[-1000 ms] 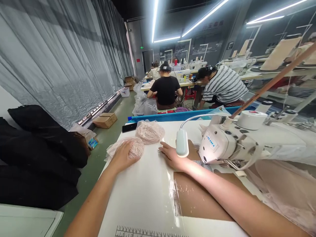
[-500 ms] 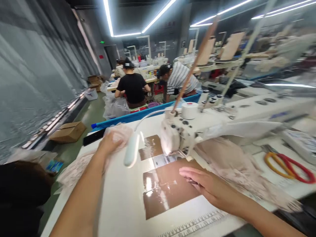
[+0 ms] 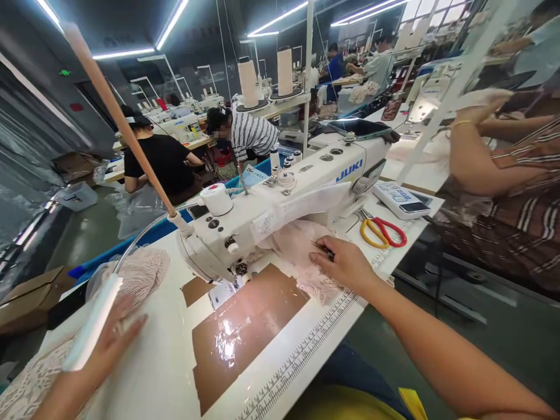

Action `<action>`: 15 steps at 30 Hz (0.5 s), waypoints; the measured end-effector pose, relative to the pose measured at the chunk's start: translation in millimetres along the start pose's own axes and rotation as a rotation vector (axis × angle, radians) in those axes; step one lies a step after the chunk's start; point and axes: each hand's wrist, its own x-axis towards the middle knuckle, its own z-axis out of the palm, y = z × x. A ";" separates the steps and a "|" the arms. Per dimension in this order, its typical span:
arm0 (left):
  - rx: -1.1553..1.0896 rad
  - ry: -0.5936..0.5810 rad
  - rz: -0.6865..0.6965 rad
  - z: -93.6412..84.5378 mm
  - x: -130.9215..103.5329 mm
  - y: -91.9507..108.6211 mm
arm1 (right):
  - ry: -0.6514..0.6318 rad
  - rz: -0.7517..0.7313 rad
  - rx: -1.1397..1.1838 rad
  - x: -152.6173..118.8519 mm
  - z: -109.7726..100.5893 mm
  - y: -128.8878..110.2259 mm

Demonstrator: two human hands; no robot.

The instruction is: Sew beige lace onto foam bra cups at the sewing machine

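My right hand [image 3: 347, 265] is closed at the pale pink lace-edged fabric [image 3: 301, 245], which lies bunched under the arm of the white sewing machine [image 3: 284, 201]. A small dark tool [image 3: 328, 252] shows between its fingers, its kind unclear. My left hand [image 3: 111, 341], a little blurred, has its fingers apart over the white table, partly behind the lamp [image 3: 94, 326]. Beyond it lies a bundle of pink lace [image 3: 144, 271], and cream lace [image 3: 26, 379] lies near the forearm. Brown glossy sheeting [image 3: 254, 321] covers the tabletop before the needle.
Red-and-yellow-handled scissors [image 3: 384, 232] and a white control box [image 3: 402, 201] sit on the right. A ruler strip [image 3: 293, 361] runs along the front edge. A thread spool [image 3: 216, 200] stands on the machine. A co-worker in striped clothing [image 3: 516, 198] is close on the right.
The view has swung right. My right hand has moved from the brown sheeting to the pink fabric. My left hand has let go of the lace bundle and drawn back toward me.
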 end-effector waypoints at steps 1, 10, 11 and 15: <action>-0.009 0.001 -0.029 13.8 -1.1 -2.0 | 0.047 -0.041 0.036 -0.6 -0.3 0.4; -0.212 -0.383 -0.059 96.4 -22.7 34.4 | 0.051 -0.082 0.280 -14.8 -17.8 10.4; -0.227 -0.403 -0.005 108.2 -15.3 46.6 | 0.018 -0.061 0.351 -18.6 -18.5 9.9; -0.276 -0.232 0.159 164.8 29.9 87.2 | -0.085 -0.055 0.536 -37.0 -13.3 10.6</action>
